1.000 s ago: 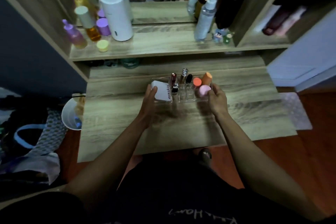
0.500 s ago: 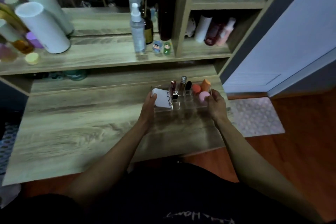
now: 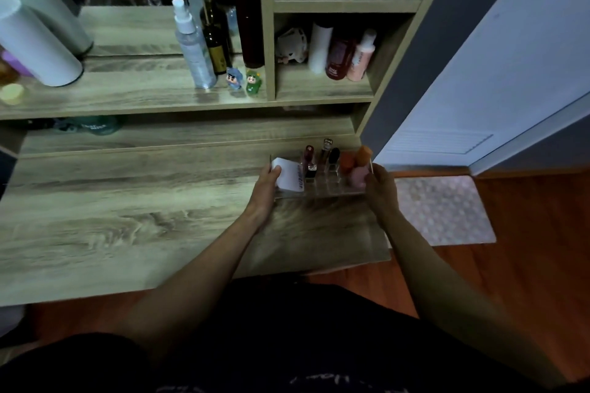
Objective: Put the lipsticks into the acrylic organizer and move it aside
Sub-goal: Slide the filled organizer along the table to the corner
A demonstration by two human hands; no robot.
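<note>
A clear acrylic organizer sits near the right end of the wooden desk. My left hand grips its left end and my right hand grips its right end. Several lipsticks stand upright in its middle slots. A white box fills its left compartment. Orange and pink makeup sponges sit in the right compartment.
A shelf above the desk holds a spray bottle, a dark red bottle, two small figurines and white cylinders. A side cubby holds bottles. A white door and a floor mat lie to the right.
Both hands have carried the organizer from the middle of the desk to its right end. The view has swung right with it.
</note>
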